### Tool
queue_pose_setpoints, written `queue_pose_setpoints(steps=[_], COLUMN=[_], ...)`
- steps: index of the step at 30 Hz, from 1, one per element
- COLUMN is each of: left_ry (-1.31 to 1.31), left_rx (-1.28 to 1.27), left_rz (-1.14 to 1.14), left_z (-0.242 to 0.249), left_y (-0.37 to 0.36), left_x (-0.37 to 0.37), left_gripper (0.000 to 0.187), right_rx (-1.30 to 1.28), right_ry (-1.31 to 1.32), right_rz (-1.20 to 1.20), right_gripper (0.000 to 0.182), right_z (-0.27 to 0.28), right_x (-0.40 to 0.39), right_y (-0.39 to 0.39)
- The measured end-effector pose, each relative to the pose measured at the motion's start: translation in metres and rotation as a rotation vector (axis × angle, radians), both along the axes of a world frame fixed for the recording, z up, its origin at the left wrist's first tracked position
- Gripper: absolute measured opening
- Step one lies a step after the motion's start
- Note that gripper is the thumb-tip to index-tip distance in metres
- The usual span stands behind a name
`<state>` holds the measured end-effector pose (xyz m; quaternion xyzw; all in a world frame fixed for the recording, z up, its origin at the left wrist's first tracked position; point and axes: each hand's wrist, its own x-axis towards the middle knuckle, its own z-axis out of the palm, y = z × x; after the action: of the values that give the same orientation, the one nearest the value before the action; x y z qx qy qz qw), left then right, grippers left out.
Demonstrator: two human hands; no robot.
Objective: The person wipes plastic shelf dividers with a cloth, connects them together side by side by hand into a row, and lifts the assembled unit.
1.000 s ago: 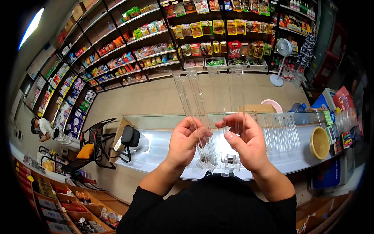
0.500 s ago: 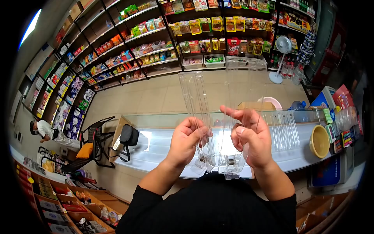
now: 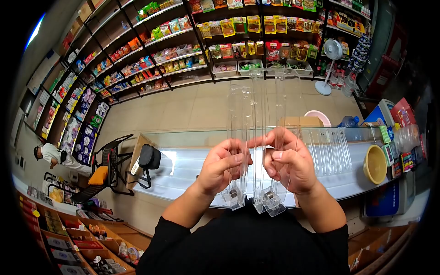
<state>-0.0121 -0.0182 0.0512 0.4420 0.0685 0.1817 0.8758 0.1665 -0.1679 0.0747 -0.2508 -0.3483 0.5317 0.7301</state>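
Observation:
Clear plastic trays, long and narrow, stand upright in both hands above a glass-topped counter. My left hand is closed round the left clear tray, with its thumb across the front. My right hand grips the right clear trays, its index finger reaching left toward my left hand. Small metal rolls sit in the lower ends of the trays near my chest. Exactly how many pieces my right hand holds is hard to tell through the clear plastic.
More clear trays lie on the counter's right part, beside a yellow bowl. A black bag sits at the left end, near a black chair. Another person is far left. Stocked shelves and a fan stand beyond.
The left tray has become more upright and moved slightly right. The right trays have shifted left, and the hands are closer together.

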Motion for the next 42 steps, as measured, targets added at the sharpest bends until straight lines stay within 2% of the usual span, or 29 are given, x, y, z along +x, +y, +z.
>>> queue_pose_setpoints(steps=[4,6,16,18,21,24,27,29,31,34,42], left_ry=[-0.005,-0.019,0.006,-0.006,0.010,0.015,-0.013,-0.005,0.008,0.006,0.029], left_rx=[-0.041,-0.001,-0.023,-0.017,0.009,-0.012,-0.037,-0.051,-0.068,-0.076,-0.068], left_rz=[-0.006,0.038,0.029,-0.025,0.016,0.098,0.069,0.080,0.090,0.036,0.046], left_z=[-0.006,-0.014,-0.010,-0.010,-0.011,-0.016,-0.008,-0.010,-0.011,-0.009,-0.008], left_y=[0.000,0.000,0.005,0.008,0.006,0.005,0.013,0.014,0.014,0.012,0.014], left_x=[0.003,0.005,0.006,0.005,0.010,0.013,0.014,0.015,0.014,0.013,0.014], left_gripper=[0.024,0.034,0.033,0.021,0.020,0.029,0.020,0.020,0.021,0.021,0.020], right_rx=[-0.052,-0.037,-0.085,-0.089,-0.096,-0.124,-0.139,-0.133,-0.012,0.057,-0.051], right_ry=[-0.052,-0.070,-0.086,-0.084,-0.081,-0.087,-0.106,-0.112,-0.188,-0.222,-0.363], right_rz=[-0.012,-0.012,0.015,0.015,0.021,0.029,-0.014,-0.060,-0.163,-0.093,-0.089], right_gripper=[0.028,0.028,0.028,0.027,0.027,0.027,0.026,0.026,0.026,0.025,0.023], right_z=[0.000,-0.004,-0.019,-0.022,-0.025,-0.032,-0.028,-0.025,-0.025,-0.023,-0.024], right_x=[-0.002,0.000,0.000,-0.001,-0.002,0.000,-0.003,-0.006,-0.007,-0.001,0.001], right_y=[0.000,0.002,-0.004,-0.005,-0.006,-0.008,-0.011,-0.010,-0.008,-0.006,-0.008])
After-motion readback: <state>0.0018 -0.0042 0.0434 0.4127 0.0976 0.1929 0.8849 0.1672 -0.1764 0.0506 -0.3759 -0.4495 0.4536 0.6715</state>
